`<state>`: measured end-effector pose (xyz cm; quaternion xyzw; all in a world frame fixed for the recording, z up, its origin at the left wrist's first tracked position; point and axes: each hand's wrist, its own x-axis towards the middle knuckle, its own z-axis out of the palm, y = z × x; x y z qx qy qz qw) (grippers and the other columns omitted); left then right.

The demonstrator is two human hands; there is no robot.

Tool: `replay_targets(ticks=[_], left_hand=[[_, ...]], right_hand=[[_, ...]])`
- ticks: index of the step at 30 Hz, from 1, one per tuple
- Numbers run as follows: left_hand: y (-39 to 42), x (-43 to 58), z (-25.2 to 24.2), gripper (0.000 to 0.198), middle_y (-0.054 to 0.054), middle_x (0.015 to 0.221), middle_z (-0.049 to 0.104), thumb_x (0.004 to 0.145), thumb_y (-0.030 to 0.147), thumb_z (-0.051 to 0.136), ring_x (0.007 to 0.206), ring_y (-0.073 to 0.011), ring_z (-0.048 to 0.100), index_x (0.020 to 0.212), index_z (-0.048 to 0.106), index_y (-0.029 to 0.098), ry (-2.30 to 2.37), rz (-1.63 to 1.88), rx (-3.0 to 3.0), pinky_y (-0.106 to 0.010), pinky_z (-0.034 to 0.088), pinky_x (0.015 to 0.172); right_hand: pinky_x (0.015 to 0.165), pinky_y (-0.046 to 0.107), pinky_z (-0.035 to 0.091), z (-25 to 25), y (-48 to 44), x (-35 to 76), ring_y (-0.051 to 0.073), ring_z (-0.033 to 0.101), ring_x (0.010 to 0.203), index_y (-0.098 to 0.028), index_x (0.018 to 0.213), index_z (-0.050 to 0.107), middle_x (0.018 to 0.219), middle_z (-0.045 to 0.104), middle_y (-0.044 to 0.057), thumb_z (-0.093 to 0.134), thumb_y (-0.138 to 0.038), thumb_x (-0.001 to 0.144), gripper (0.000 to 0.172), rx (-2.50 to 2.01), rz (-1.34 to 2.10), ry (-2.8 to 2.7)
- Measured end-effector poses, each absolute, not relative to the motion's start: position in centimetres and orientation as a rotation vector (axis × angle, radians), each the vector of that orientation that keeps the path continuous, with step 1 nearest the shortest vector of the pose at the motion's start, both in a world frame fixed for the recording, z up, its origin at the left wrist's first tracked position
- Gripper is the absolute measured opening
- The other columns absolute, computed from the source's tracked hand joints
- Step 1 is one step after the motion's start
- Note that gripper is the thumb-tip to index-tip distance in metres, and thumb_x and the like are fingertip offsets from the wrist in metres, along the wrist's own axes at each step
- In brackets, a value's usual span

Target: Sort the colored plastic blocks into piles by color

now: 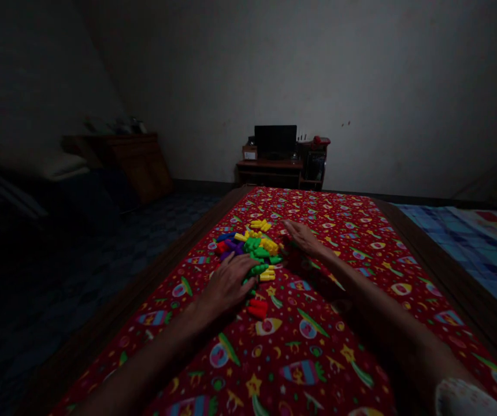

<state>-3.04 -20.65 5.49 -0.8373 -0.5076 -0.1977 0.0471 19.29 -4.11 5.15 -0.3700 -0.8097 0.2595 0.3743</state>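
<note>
A heap of small plastic building blocks, yellow, green, purple, blue and red, lies on a table covered with a red patterned cloth. My left hand rests palm down at the near left side of the heap, its fingers spread and touching green pieces. My right hand lies flat on the cloth at the heap's right edge, fingers stretched toward the blocks. A red block sits apart, just right of my left wrist. Neither hand holds anything that I can see.
The room is dim. A low wooden stand with a dark monitor stands against the far wall. A brown cabinet is at the left. A blue patterned mat lies right of the table. The table's wooden edge borders the cloth.
</note>
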Motion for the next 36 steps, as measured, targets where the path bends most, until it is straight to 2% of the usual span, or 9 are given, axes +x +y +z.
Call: replay_targets(ticks=[5,10,13,16,19,22,26,32,36], left_hand=[[-22.9,-6.5,4.5,0.041,-0.010,0.135,0.054,0.095,0.034,0.037,0.129,-0.0237,0.046,0.133,0.047,0.021,-1.704,-0.881,-2.381,-0.046,0.036,0.109],[-26.7,-6.6,1.3,0.077,-0.014,0.156,0.019,0.084,0.055,0.054,0.142,-0.0388,0.015,0.148,0.023,0.028,-1.809,-0.745,-2.365,-0.063,0.029,0.106],[-27.5,-5.3,0.3,0.090,-0.013,0.159,0.004,0.076,0.055,0.065,0.143,-0.0421,0.004,0.149,0.019,0.031,-1.801,-0.688,-2.429,-0.064,0.030,0.105],[-26.4,-4.1,0.3,0.087,-0.012,0.159,-0.001,0.078,0.046,0.067,0.144,-0.0399,0.002,0.149,0.019,0.031,-1.831,-0.753,-2.366,-0.061,0.029,0.107],[-24.6,-3.9,0.7,0.084,-0.013,0.158,-0.001,0.079,0.045,0.066,0.144,-0.0384,0.006,0.148,0.022,0.027,-1.828,-0.825,-2.294,-0.060,0.027,0.109],[-23.2,-4.6,1.4,0.080,-0.016,0.157,0.010,0.081,0.051,0.061,0.143,-0.0370,0.014,0.147,0.024,0.026,-1.776,-0.857,-2.253,-0.062,0.021,0.110],[-21.3,-7.1,2.6,0.057,-0.014,0.152,0.028,0.094,0.045,0.039,0.139,-0.0297,0.027,0.145,0.029,0.024,-1.789,-0.919,-2.123,-0.058,0.018,0.113],[-15.0,-11.8,2.4,0.054,-0.014,0.153,0.030,0.096,0.036,0.024,0.145,-0.0239,0.015,0.145,0.031,0.014,-2.243,-1.125,-1.962,-0.050,0.014,0.116],[-10.8,-12.0,2.2,0.059,-0.019,0.151,0.032,0.094,0.039,0.024,0.142,-0.0246,0.023,0.141,0.036,0.004,-2.497,-1.402,-2.026,-0.044,0.016,0.117]], right_hand=[[0.086,0.041,0.045,2.3,-5.2,26.4,0.026,0.058,0.089,-0.019,0.090,0.062,0.092,0.065,0.012,0.023,-0.056,0.093,0.054,-1.171,0.448,-2.056],[0.090,0.041,0.043,1.0,-7.5,23.0,0.023,0.054,0.092,-0.020,0.090,0.060,0.092,0.062,0.010,0.022,-0.050,0.096,0.049,-0.998,0.481,-2.169],[0.097,0.043,0.039,0.9,-8.9,17.9,0.023,0.053,0.101,-0.020,0.101,0.060,0.099,0.062,0.011,0.020,-0.053,0.096,0.052,-0.939,0.574,-2.158],[0.103,0.045,0.035,1.2,-10.6,13.5,0.026,0.049,0.116,-0.020,0.119,0.057,0.117,0.059,0.013,0.023,-0.058,0.094,0.056,-0.913,0.676,-2.101],[0.104,0.044,0.036,2.3,-12.5,11.1,0.025,0.049,0.120,-0.021,0.126,0.054,0.124,0.057,0.012,0.024,-0.058,0.094,0.058,-0.823,0.777,-2.094],[0.099,0.039,0.041,4.2,-12.7,10.2,0.023,0.054,0.114,-0.022,0.124,0.057,0.121,0.061,0.010,0.025,-0.057,0.094,0.056,-0.721,0.802,-2.091],[0.092,0.036,0.044,6.2,-8.0,10.7,0.022,0.060,0.103,-0.024,0.114,0.062,0.110,0.066,0.007,0.031,-0.057,0.093,0.050,-0.819,0.683,-2.003],[0.081,0.034,0.045,5.0,-0.1,10.8,0.020,0.059,0.082,-0.020,0.085,0.061,0.083,0.066,0.007,0.022,-0.060,0.093,0.057,-0.930,0.653,-2.087],[0.076,0.031,0.047,2.7,-0.3,8.9,0.019,0.060,0.075,-0.019,0.080,0.063,0.076,0.066,0.006,0.026,-0.059,0.093,0.055,-0.876,0.722,-2.161]])
